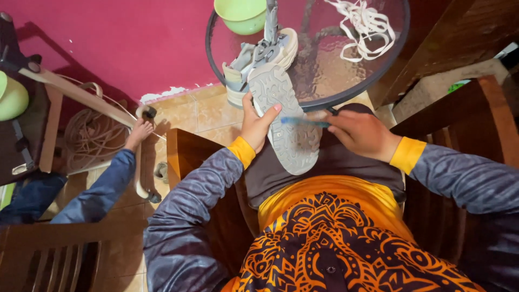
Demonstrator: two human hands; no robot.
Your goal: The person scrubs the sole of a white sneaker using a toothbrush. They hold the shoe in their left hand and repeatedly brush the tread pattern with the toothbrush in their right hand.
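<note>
My left hand [256,125] grips a grey sneaker [286,127] by its side, holding it sole up over my lap. The pale patterned sole faces the camera. My right hand [361,133] holds a blue toothbrush [303,121] whose head lies across the sole near its middle. A second grey sneaker [258,54] stands on the round glass table [346,89] just beyond the held one. Loose white laces [363,24] lie on the table's far right.
A green bowl [240,13] sits at the table's far edge. Dark wooden chair arms [470,103] flank me. On the left, another person's hand [140,131] holds a curved pale handle near a coiled rope [92,138] on the tiled floor, below a magenta wall.
</note>
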